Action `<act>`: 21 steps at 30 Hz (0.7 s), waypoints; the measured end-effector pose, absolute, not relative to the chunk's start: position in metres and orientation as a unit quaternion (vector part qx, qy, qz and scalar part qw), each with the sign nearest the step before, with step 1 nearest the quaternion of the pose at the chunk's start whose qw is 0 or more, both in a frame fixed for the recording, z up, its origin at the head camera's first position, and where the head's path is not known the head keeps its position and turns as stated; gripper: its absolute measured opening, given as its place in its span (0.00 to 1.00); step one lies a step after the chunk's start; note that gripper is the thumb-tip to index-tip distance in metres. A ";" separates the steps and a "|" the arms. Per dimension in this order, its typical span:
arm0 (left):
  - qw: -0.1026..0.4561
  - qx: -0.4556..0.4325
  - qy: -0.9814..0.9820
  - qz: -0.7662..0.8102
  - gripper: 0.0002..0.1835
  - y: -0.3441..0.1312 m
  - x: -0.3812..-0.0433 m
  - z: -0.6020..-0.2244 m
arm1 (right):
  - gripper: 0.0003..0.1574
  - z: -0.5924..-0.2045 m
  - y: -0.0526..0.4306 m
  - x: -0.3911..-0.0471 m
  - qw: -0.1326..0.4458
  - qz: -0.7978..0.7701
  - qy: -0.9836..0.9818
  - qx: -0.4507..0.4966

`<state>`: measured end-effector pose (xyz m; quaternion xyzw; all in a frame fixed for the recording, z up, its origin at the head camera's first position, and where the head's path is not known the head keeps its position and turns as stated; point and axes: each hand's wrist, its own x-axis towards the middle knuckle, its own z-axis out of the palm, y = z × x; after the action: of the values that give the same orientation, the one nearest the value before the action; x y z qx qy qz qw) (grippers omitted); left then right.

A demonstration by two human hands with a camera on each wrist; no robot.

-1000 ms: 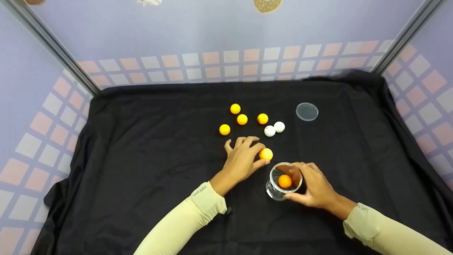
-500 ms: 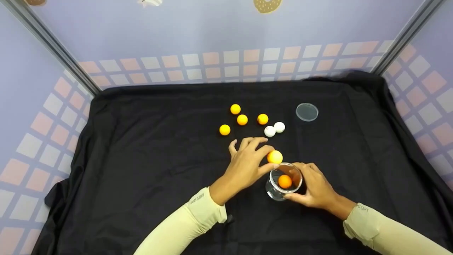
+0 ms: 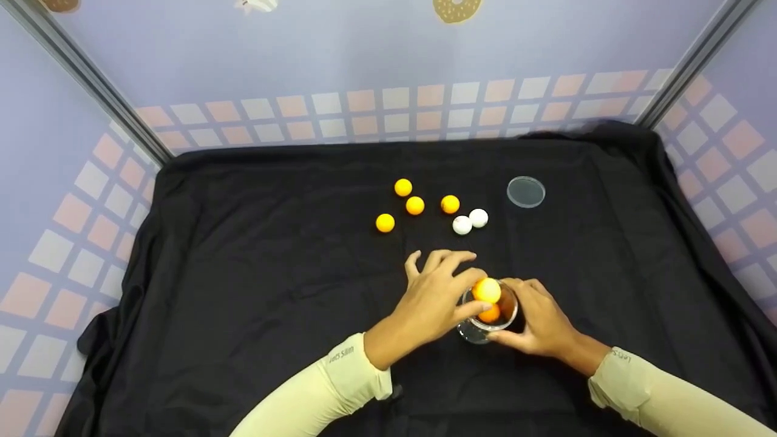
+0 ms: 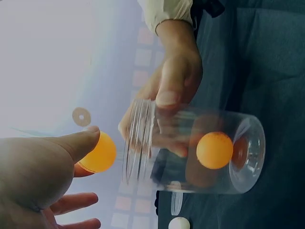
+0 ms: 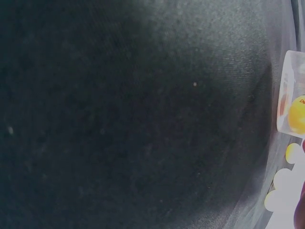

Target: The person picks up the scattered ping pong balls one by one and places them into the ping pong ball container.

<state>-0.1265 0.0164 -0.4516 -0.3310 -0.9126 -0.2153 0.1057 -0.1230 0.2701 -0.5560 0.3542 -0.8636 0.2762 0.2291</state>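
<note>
1. While a smooth, bright orange ball [image 3: 487, 291] hangs just above the clear jar [image 4: 190, 184], the left hand [image 3: 430, 298] pinches it.
2. Right hand [image 3: 541, 318] grips the jar, a second ball [image 4: 214, 150] inside.
3. Beyond the jar lie six more balls [image 3: 450, 204].

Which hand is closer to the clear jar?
The right hand: it grips the jar by its side. The left hand, pinching an orange ball, is just outside the jar's open mouth.
</note>
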 end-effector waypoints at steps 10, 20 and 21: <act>0.108 -0.353 -0.910 -0.189 0.25 0.021 -0.116 -0.451 | 0.54 -0.556 0.271 -0.123 0.225 0.266 -0.868 0.354; 0.111 -0.355 -0.909 -0.187 0.22 0.023 -0.114 -0.452 | 0.56 -0.557 0.273 -0.123 0.222 0.269 -0.866 0.357; 0.110 -0.355 -0.909 -0.188 0.22 0.023 -0.114 -0.452 | 0.56 -0.557 0.273 -0.123 0.222 0.269 -0.866 0.357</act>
<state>-0.1142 0.0225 -0.4524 -0.3548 -0.9092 -0.1877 0.1105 -0.1231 0.2726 -0.5573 0.3573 -0.8664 0.2693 0.2216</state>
